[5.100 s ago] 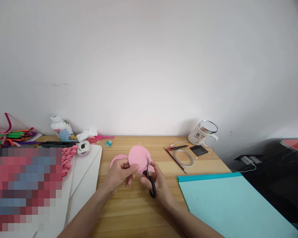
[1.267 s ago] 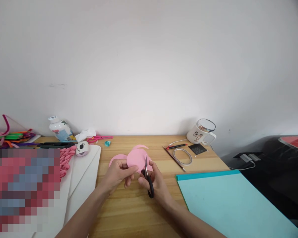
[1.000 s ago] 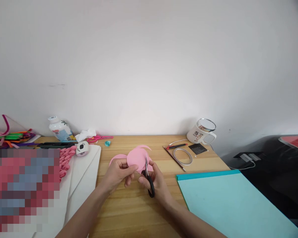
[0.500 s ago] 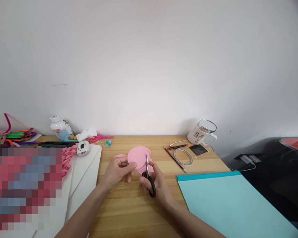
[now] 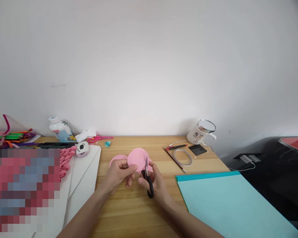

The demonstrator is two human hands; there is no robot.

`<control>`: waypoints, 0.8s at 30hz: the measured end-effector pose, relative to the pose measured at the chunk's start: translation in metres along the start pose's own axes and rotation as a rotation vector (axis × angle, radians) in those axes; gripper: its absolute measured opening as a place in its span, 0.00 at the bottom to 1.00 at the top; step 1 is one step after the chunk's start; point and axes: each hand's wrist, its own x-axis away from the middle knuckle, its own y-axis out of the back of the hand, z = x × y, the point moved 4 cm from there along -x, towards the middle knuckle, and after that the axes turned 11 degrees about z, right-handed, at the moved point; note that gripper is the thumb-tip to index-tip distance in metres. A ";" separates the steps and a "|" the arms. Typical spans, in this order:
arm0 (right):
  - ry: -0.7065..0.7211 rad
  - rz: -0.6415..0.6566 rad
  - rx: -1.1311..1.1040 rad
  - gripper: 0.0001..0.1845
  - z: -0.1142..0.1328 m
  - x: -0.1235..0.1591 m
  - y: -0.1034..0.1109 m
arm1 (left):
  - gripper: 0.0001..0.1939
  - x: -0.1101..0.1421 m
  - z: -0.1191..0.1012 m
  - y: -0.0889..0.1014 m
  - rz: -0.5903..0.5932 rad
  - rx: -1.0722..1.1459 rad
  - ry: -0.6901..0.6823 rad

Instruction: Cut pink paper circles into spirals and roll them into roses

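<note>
My left hand pinches a pink paper disc by its lower left edge and holds it upright above the wooden desk. My right hand grips black-handled scissors, whose blades point up into the disc's right edge. Another pink paper piece lies flat on the desk just behind my left hand.
A teal paper sheet lies front right. At the back right stand a white mug, a coiled cable, pencils and a black card. To the left are white sheets, a punch, pink scissors, a bottle and pipe cleaners.
The disc has been turned in my left hand while the scissors cut round its edge. The thin pink sliver curling off its top a second ago is no longer seen.
</note>
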 end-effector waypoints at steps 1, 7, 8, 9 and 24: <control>0.009 0.001 -0.017 0.33 0.002 -0.001 0.000 | 0.16 0.000 0.000 0.000 0.001 0.001 0.003; -0.017 -0.017 -0.006 0.33 0.008 -0.001 -0.001 | 0.16 0.001 -0.002 -0.002 0.022 -0.009 -0.010; -0.020 -0.021 0.004 0.32 0.007 -0.001 0.000 | 0.16 0.001 -0.003 -0.002 0.023 -0.016 -0.017; -0.021 -0.023 0.013 0.32 0.007 -0.001 0.000 | 0.16 0.001 -0.004 -0.002 0.024 -0.023 -0.024; -0.045 -0.018 0.057 0.30 -0.005 0.001 -0.001 | 0.15 0.003 -0.009 -0.008 0.047 0.074 -0.076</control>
